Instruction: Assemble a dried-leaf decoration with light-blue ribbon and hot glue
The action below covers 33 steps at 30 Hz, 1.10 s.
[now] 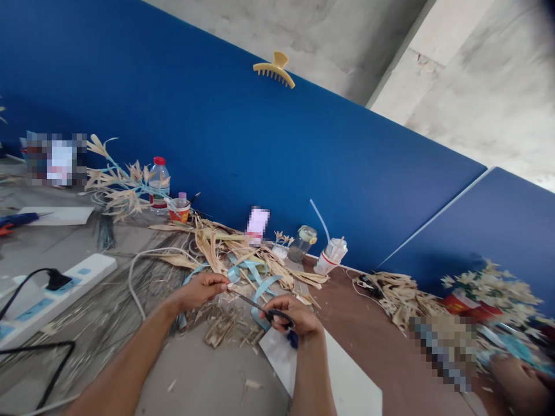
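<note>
While the left hand [203,289] pinches a thin strip of dried leaf [228,285] between thumb and fingertips, holding it up off the table [381,346], the right hand [295,320] grips scissors [256,304] — fingers curled through the dark handles, blades aimed at the strip, seemingly so a cut lands close to the pinch. Leaf scraps [225,332] lie just beneath both hands. Blue ribbon [249,268] sits just behind, within easy reach — a power strip [65,283] lies well off to the left.
</note>
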### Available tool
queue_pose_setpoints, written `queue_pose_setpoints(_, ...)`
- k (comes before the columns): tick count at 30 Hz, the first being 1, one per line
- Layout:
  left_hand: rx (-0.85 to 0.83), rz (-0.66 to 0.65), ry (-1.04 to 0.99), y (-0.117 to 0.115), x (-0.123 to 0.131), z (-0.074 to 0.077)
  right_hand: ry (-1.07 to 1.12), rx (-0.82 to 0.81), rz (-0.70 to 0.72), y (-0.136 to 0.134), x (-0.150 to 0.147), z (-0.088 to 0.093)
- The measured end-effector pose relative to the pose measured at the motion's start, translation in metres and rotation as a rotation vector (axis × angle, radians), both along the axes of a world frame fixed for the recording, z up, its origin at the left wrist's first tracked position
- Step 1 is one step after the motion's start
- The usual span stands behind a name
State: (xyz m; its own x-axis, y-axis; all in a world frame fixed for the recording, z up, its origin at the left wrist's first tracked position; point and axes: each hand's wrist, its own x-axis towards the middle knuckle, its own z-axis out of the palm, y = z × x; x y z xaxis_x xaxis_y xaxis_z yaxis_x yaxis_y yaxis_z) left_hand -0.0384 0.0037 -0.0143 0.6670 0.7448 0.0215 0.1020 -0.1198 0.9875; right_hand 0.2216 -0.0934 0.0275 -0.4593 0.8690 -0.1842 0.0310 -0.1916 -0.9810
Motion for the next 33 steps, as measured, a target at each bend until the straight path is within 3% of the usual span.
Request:
queue_pose_setpoints(18, -0.002, -0.013, -0.003, 0.0, 0.0, 0.0, 0.026, 0.003, 0.004, 0.001, 0.008, -0.015)
queue_pose_setpoints(22, -0.018, 0.1, -0.054, -0.002, 0.001, 0.006, 0.085, 0.084, -0.009, -0.005, 0.009, -0.012)
queue_pose_setpoints(25, -0.023, 0.196, -0.09, -0.003, 0.001, 0.011, 0.139, 0.225, -0.155, -0.003, 0.007, -0.009)
queue_pose_setpoints(28, -0.064, 0.234, -0.184, -0.005, 0.003, 0.014, -0.089, 0.35, -0.402, 0.009, 0.0, -0.01)
queue_pose_setpoints(31, -0.15, 0.234, -0.31, -0.006, 0.005, 0.015, -0.612, 0.446, -0.573, 0.021, -0.013, -0.012)
queue_pose_setpoints(33, -0.189, 0.221, -0.351, -0.006, 0.006, 0.015, -0.924, 0.465, -0.583, 0.024, -0.023, -0.014)
